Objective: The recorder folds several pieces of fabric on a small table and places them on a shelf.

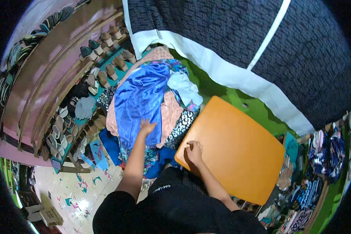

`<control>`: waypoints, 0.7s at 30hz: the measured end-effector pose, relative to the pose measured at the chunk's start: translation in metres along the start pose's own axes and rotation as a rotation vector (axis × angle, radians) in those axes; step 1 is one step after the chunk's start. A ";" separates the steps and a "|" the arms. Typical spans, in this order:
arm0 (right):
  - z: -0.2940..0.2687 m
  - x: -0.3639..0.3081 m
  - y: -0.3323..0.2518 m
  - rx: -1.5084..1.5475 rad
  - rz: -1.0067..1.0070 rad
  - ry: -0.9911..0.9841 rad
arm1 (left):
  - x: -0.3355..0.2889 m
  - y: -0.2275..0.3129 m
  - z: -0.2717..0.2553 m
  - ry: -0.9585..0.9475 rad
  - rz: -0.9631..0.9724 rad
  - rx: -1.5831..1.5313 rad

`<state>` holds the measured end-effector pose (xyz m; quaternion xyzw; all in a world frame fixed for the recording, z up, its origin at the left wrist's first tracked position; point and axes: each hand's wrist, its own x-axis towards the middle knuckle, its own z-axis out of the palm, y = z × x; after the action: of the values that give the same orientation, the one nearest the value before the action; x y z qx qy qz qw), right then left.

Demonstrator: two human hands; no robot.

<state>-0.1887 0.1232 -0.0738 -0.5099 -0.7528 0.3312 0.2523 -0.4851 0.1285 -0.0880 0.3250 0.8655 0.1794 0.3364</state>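
Observation:
A shiny blue satin cloth [138, 89] drapes over the top of a tall heap of fabrics, left of the middle. My left hand [147, 127] lies on the lower part of this cloth, fingers stretched out over it. To its right, my right hand [195, 151] rests by the near left corner of an orange tabletop [238, 148], its fingers curled with nothing visible in them. Under and around the blue cloth show a peach patterned fabric [171, 113], a black-and-white print fabric [182, 126] and a pale blue cloth [185, 87].
Shelves on the left hold several rows of shoes [110, 70]. Fabric scraps [82, 183] litter the tiled floor [101, 179]. A dark curtain [206, 31] with white edging hangs at the back. Stacks of folded fabrics [306, 197] fill the right side.

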 end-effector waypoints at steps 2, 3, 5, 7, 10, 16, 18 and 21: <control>0.003 0.012 0.000 -0.031 0.007 0.025 | 0.016 0.014 -0.010 0.016 0.044 -0.088; 0.009 0.019 -0.003 -0.072 -0.045 0.029 | 0.030 0.009 -0.015 0.037 0.049 -0.095; 0.008 0.023 -0.007 -0.162 -0.108 -0.018 | 0.057 -0.005 -0.019 0.142 0.044 -0.014; -0.002 0.027 -0.003 -0.168 -0.100 -0.037 | 0.073 0.003 -0.005 0.233 0.069 -0.078; 0.004 0.033 -0.015 -0.092 -0.186 -0.124 | 0.110 -0.064 -0.003 0.443 0.117 -0.207; -0.005 0.048 0.007 -0.052 -0.200 -0.133 | 0.087 0.002 -0.006 0.504 -0.153 -0.101; -0.003 0.050 0.009 -0.014 -0.189 -0.168 | 0.068 0.009 -0.010 0.636 -0.108 -0.133; -0.002 0.050 0.009 0.022 -0.178 -0.202 | 0.043 0.005 -0.005 0.820 0.018 -0.198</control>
<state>-0.1996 0.1729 -0.0771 -0.4021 -0.8131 0.3654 0.2091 -0.5110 0.1610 -0.1022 0.2002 0.9034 0.3792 -0.0077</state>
